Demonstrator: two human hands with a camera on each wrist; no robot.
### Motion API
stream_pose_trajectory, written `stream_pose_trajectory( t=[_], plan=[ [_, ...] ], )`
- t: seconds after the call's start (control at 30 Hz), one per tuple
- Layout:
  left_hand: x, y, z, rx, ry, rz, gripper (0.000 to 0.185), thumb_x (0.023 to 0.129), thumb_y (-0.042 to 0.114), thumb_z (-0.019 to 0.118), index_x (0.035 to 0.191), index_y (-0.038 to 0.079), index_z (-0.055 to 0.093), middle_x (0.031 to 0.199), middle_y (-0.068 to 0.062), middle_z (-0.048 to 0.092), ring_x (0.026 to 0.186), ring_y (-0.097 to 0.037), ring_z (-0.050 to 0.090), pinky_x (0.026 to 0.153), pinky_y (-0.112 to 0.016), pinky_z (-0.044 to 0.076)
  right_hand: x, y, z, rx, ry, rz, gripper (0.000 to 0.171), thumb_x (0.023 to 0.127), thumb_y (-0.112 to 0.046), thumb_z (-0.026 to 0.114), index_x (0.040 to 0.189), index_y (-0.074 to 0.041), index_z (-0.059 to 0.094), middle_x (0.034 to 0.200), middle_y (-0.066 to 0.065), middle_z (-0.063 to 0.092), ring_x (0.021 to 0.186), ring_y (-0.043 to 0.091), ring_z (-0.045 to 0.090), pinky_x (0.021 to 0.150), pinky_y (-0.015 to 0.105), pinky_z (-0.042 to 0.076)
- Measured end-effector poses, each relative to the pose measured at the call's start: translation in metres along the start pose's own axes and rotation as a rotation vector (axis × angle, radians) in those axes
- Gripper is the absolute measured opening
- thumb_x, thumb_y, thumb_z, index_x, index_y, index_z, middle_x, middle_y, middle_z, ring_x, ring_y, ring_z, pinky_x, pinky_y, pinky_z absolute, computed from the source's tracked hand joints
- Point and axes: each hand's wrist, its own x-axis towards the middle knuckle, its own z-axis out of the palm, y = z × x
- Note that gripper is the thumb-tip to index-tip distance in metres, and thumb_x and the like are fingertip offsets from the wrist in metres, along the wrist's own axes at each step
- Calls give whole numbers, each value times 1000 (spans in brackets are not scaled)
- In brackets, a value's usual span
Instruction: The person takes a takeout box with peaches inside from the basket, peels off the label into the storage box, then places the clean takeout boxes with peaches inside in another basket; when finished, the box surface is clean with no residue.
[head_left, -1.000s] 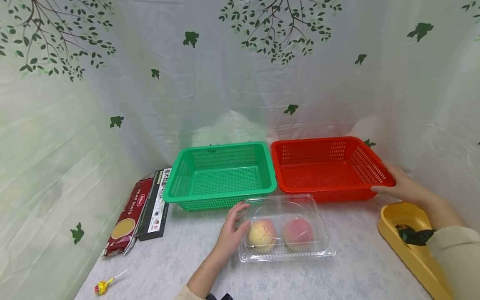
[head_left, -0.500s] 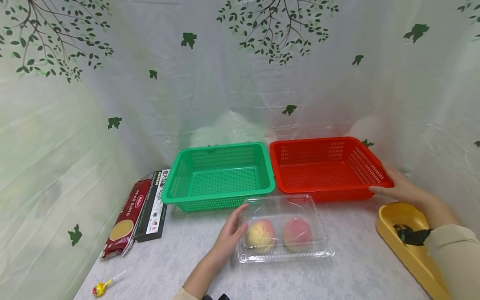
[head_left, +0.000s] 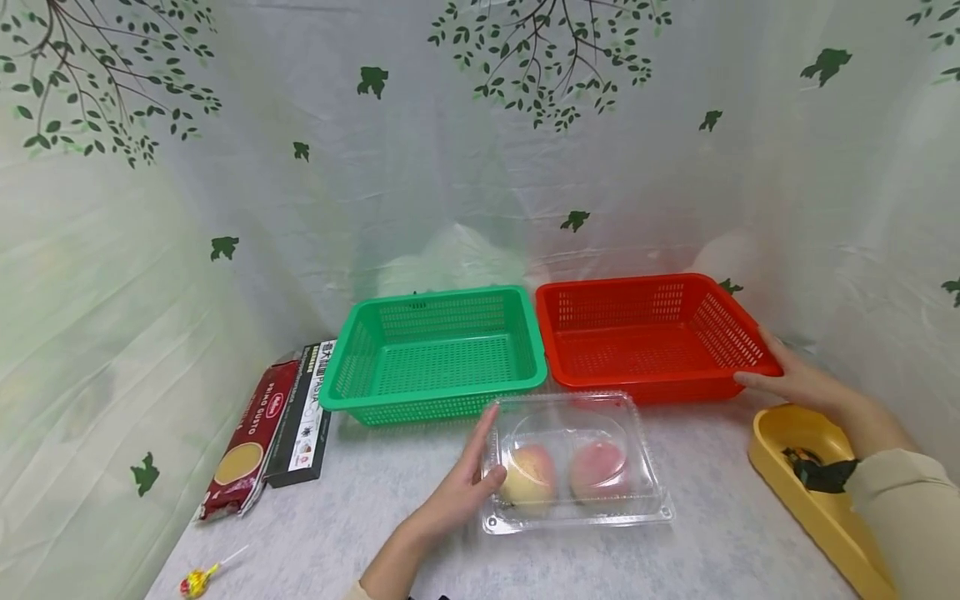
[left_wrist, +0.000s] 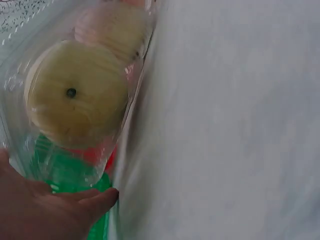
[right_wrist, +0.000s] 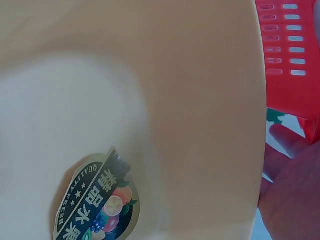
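Head view, taking the green basket as landmark: far to its left and nearer the camera a lollipop lies on the desk, and just left of the basket two pasta packets lie side by side, their long sides running away from the camera. In front of the basket's right corner the left hand rests against the left end of a clear plastic box, fingers straight and together, thumb on the front corner. The box lies flat with its long axis left to right, parallel to the basket's front rim, holding two peaches side by side. Right of the green basket, touching it, sits a red basket; the right hand grips its front right corner. Beyond, nearer the camera, lies a yellow tray.
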Motion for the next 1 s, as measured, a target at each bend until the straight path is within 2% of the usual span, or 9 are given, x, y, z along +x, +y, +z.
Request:
stream_pose_trajectory(
  t=[0.1,0.17,0.27,0.33,0.43,0.57,0.7,0.83,1.0],
  plan=[
    [0,6,4,43,-3,33,77,104,43,45,162,29,-4,168,-10,-18,153,-43,-13,112,-78,10,0,0,0,13,-3,-2,103,98,-51,53,154,-19,-27,158,40,-10,132,66,13,95,80,31],
    [0,10,7,58,12,27,79,102,54,43,161,30,-4,168,-9,-18,153,-44,-12,110,-80,9,0,0,0,13,-1,-5,103,99,-51,53,154,-19,-28,158,40,-9,132,66,14,95,79,31],
    [-2,18,11,34,42,-15,81,98,65,42,161,35,0,169,-5,-17,154,-45,-10,107,-84,7,0,0,0,12,1,-9,102,99,-50,53,154,-19,-27,158,41,-8,131,66,16,96,79,32],
    [-3,23,15,-4,58,-55,79,97,65,43,160,40,2,169,-1,-17,153,-45,-10,105,-85,4,-1,0,0,14,0,-14,102,99,-50,53,154,-18,-27,158,41,-6,131,65,17,95,78,33],
    [-5,30,21,-74,74,-117,75,98,60,48,158,48,4,168,4,-18,153,-44,-14,102,-87,0,-1,1,0,23,-6,-17,101,99,-50,52,154,-18,-28,158,41,-7,131,65,16,95,78,34],
    [-6,38,27,-157,98,-169,75,98,50,57,155,54,9,168,4,-22,152,-47,-16,100,-88,0,-1,3,1,35,-8,-13,101,100,-49,52,153,-18,-28,157,42,-7,131,65,15,95,78,33],
    [-6,40,31,-227,147,-200,77,94,41,66,153,55,18,167,-1,-24,149,-57,-3,101,-87,16,-1,5,1,44,-10,-12,101,100,-48,52,153,-19,-28,158,41,-5,131,64,15,95,79,33],
    [-5,38,38,-292,212,-228,81,90,28,73,154,50,26,167,-7,-21,146,-58,11,101,-77,35,-1,4,2,52,-19,-14,100,100,-48,52,153,-19,-28,158,41,-6,131,64,13,95,79,33],
    [-5,34,44,-327,289,-255,87,86,19,74,155,44,27,168,-11,-14,143,-59,16,103,-70,40,0,2,2,44,-16,-21,100,100,-47,52,153,-18,-28,158,41,-4,131,64,15,95,77,35]
  ],
)
